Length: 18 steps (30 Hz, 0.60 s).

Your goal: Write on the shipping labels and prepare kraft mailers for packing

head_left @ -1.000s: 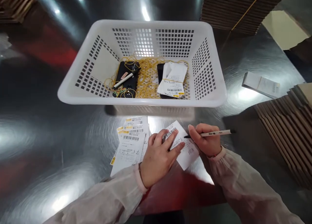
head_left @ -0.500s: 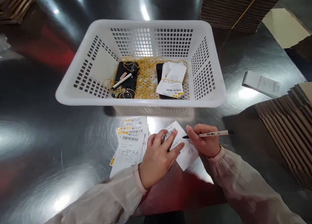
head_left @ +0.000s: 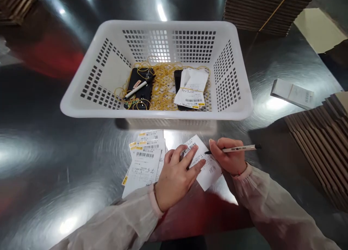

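Observation:
My right hand (head_left: 230,157) is closed around a pen (head_left: 240,148) with a pale barrel and dark ends. Its tip rests on a white paper slip (head_left: 208,172) that bears a barcode and handwriting. My left hand (head_left: 179,177) lies over the slip's left side with fingers spread, pressing it to the metal table. Left of that hand, several barcoded slips (head_left: 144,170) with yellow marks lie overlapped, partly under my left sleeve.
A white plastic basket (head_left: 156,114) stands just beyond my hands. In it lie yellow rubber bands (head_left: 163,87), a banded stack of slips (head_left: 193,87), a second pen (head_left: 138,88) and dark phone-like objects. Cardboard stacks (head_left: 312,145) stand at the right, near another bundle of slips (head_left: 293,94).
The pen tip has shifted very slightly to the right on the slip, and the pen has turned a little in my right hand. My left hand has stayed in place.

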Tool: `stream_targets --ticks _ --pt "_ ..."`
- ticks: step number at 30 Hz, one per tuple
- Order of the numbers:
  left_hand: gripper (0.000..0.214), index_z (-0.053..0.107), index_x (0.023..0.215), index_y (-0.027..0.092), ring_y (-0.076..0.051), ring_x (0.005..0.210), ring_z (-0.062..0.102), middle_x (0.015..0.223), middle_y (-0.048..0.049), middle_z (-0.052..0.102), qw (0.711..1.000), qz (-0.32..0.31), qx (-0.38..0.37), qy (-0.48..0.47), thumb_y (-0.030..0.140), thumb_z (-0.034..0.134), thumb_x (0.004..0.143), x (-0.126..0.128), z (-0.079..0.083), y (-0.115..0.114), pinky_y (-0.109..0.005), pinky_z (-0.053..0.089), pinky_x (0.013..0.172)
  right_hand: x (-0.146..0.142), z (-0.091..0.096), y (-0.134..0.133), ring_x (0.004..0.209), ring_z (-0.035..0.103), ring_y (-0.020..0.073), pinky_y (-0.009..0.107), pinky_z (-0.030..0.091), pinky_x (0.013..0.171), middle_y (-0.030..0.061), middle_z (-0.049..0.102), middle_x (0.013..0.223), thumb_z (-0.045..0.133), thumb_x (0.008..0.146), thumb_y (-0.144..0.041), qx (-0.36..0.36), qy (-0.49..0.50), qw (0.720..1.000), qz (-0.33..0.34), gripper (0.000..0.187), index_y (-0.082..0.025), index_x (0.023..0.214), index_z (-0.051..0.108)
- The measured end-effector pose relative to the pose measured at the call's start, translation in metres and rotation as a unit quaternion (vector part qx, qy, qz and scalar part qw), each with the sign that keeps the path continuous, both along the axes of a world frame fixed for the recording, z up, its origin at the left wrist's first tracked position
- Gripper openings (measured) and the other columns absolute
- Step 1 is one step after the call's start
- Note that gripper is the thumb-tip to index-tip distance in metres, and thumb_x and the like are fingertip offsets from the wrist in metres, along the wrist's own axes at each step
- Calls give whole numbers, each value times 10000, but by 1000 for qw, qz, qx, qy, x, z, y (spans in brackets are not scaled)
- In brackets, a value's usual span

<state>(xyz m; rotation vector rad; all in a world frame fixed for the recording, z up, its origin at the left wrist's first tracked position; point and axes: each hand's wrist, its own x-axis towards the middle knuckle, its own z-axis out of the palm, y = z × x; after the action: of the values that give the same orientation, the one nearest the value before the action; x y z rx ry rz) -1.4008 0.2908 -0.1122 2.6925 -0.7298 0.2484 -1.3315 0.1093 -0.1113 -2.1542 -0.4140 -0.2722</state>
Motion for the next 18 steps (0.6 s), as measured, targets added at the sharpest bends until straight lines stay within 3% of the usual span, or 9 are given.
stream_targets --ticks 12,18 --pt "273 646 1155 298 -346 1156 472 1335 -67 598 1000 -1 4 6 267 584 891 1 0 1 -488 388 841 1 1 -1 406 241 48 217 231 397 -78 272 426 572 822 -198 -17 -9 1000 4 460 -196 472 274" --pt "257 654 1137 302 -346 1141 481 1328 -64 604 1000 -2 3 8 276 581 892 1 1 0 -486 388 835 -1 0 -3 397 241 42 215 232 397 -80 281 410 589 807 -172 -22 -57 998 -36 468 -192 462 273"
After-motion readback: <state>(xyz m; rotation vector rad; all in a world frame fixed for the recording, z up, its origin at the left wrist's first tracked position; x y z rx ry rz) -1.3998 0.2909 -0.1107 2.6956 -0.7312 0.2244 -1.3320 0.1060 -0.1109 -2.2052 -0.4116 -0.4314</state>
